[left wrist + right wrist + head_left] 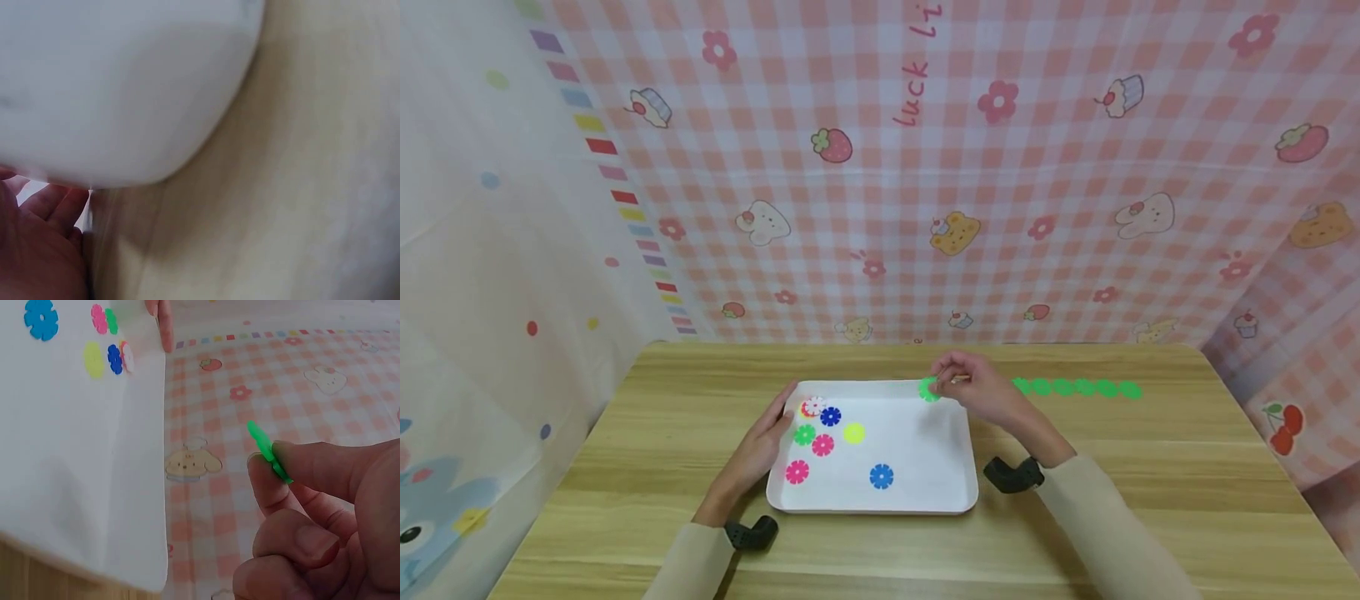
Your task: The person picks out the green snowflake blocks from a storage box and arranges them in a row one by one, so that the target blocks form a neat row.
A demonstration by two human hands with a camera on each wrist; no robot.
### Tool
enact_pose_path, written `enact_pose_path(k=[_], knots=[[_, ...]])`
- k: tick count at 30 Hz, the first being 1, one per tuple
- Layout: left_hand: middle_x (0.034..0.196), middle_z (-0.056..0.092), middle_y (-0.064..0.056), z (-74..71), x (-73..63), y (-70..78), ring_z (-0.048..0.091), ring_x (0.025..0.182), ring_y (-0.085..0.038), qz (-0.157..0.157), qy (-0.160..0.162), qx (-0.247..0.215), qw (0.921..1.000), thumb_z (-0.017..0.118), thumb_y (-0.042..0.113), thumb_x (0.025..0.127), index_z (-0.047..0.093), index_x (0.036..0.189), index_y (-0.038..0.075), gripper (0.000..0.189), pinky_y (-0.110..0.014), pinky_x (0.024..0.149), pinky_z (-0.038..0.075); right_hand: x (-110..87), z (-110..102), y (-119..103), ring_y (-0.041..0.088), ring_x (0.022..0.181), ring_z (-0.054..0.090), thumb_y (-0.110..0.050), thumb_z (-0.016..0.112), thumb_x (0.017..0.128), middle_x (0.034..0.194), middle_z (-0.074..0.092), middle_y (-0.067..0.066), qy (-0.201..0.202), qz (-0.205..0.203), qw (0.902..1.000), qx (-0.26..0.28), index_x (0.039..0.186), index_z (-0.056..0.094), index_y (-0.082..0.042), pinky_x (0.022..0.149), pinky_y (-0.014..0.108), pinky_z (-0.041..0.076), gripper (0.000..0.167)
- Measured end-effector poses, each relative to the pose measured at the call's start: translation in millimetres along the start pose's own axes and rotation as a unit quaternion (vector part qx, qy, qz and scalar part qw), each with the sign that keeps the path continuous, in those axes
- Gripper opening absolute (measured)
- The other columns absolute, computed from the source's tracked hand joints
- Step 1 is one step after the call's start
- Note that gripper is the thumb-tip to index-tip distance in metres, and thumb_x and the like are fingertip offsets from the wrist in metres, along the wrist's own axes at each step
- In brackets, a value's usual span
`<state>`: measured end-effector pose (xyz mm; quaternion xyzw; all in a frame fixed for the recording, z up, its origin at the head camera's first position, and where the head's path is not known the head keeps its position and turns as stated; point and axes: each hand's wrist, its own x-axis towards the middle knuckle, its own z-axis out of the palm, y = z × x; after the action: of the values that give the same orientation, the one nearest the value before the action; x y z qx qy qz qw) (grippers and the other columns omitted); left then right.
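My left hand point(766, 437) grips the left side of a white tray point(925, 475), with the thumb over its rim. In the left wrist view the fingers point(69, 206) meet the tray's edge. Thumb and index finger of my right hand point(977, 387) pinch a green snowflake disc point(265, 447) above the tray's far right corner. In the tray's left half lie a green disc point(805, 434), pink discs point(797, 472), a dark blue disc point(831, 417), a yellow disc point(854, 432) and an overlapping white disc point(815, 406). A blue disc point(882, 477) lies near the front.
A row of several green discs point(1084, 387) lies on the wooden table point(1112, 433) to the right of the tray. Behind the table hangs a pink checked cloth point(880, 275). Each wrist wears a black camera mount point(1015, 475).
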<state>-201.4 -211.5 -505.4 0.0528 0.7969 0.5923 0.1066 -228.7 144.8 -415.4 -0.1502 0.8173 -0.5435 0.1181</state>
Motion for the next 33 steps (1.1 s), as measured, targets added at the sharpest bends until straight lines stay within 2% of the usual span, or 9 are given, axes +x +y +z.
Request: enact_pose_path(k=[3, 6, 12, 19, 22, 28, 33], knots=[[0.167, 0.010, 0.001, 0.3, -0.2, -0.4, 0.001, 0.154, -0.021, -0.003, 0.003, 0.003, 1.0000, 0.026, 0.024, 0.109, 0.017, 0.160, 0.027, 0.051, -0.049, 0.124, 0.000, -6.1, -13, 6, 0.026, 0.087, 0.059, -0.010, 0.063, 0.095, 0.093, 0.063, 0.007, 0.009, 0.002, 0.9999, 0.010, 0.110, 0.060, -0.001, 0.066, 0.025, 0.046, 0.017], [0.167, 0.010, 0.002, 1.1, 0.1, 0.3, 0.000, 0.154, -0.020, -0.005, 0.004, 0.007, 1.0000, 0.026, 0.024, 0.109, 0.017, 0.160, 0.028, 0.051, -0.049, 0.124, 0.000, -14.2, -27, 14, 0.023, 0.085, 0.058, -0.009, 0.062, 0.096, 0.091, 0.063, 0.005, 0.029, 0.007, 0.9993, 0.023, 0.110, 0.058, 0.001, 0.059, 0.022, 0.041, 0.018], [0.167, 0.009, 0.001, 1.5, -0.8, 2.3, 0.001, 0.154, -0.021, -0.004, 0.006, 0.009, 0.9999, 0.025, 0.023, 0.109, 0.017, 0.160, 0.029, 0.051, -0.049, 0.124, 0.001, -32.0, -57, 31, 0.009, 0.074, 0.053, -0.010, 0.063, 0.096, 0.089, 0.060, -0.001, 0.075, 0.025, 0.9964, 0.030, 0.113, 0.055, 0.003, 0.057, 0.022, 0.040, 0.023], [0.167, 0.010, 0.002, 1.9, 0.2, 1.1, 0.001, 0.154, -0.021, -0.015, 0.008, 0.013, 0.9998, 0.026, 0.025, 0.109, 0.017, 0.159, 0.032, 0.051, -0.049, 0.124, 0.002, -53.6, -89, 48, 0.003, 0.058, 0.039, -0.009, 0.060, 0.099, 0.085, 0.062, -0.011, 0.108, 0.020, 0.9919, 0.064, 0.116, 0.052, 0.004, 0.049, 0.020, 0.033, 0.023], [0.167, 0.009, 0.002, 2.0, 0.4, 1.0, 0.001, 0.154, -0.021, -0.016, 0.006, 0.013, 0.9998, 0.026, 0.025, 0.109, 0.017, 0.159, 0.033, 0.051, -0.049, 0.124, 0.002, -63.1, -103, 57, 0.002, 0.060, 0.042, -0.013, 0.058, 0.100, 0.086, 0.063, -0.013, 0.132, 0.026, 0.9895, 0.052, 0.116, 0.052, 0.003, 0.050, 0.021, 0.036, 0.023], [0.167, 0.010, 0.002, 1.6, -1.1, 2.1, 0.002, 0.154, -0.021, -0.019, 0.008, 0.012, 0.9997, 0.026, 0.025, 0.109, 0.017, 0.159, 0.033, 0.051, -0.049, 0.124, 0.002, -82.4, -130, 79, 0.005, 0.083, 0.055, -0.033, 0.057, 0.101, 0.097, 0.063, -0.014, 0.190, 0.084, 0.9779, -0.027, 0.122, 0.054, -0.008, 0.065, 0.024, 0.050, 0.033], [0.167, 0.010, 0.001, 1.6, -2.3, 2.7, 0.002, 0.154, -0.021, -0.016, 0.008, 0.011, 0.9998, 0.026, 0.024, 0.109, 0.017, 0.159, 0.033, 0.052, -0.049, 0.124, 0.002, -97.6, -148, 94, 0.005, 0.084, 0.056, -0.038, 0.060, 0.099, 0.095, 0.064, -0.020, 0.220, 0.096, 0.9708, -0.004, 0.120, 0.056, -0.013, 0.065, 0.023, 0.050, 0.033]])
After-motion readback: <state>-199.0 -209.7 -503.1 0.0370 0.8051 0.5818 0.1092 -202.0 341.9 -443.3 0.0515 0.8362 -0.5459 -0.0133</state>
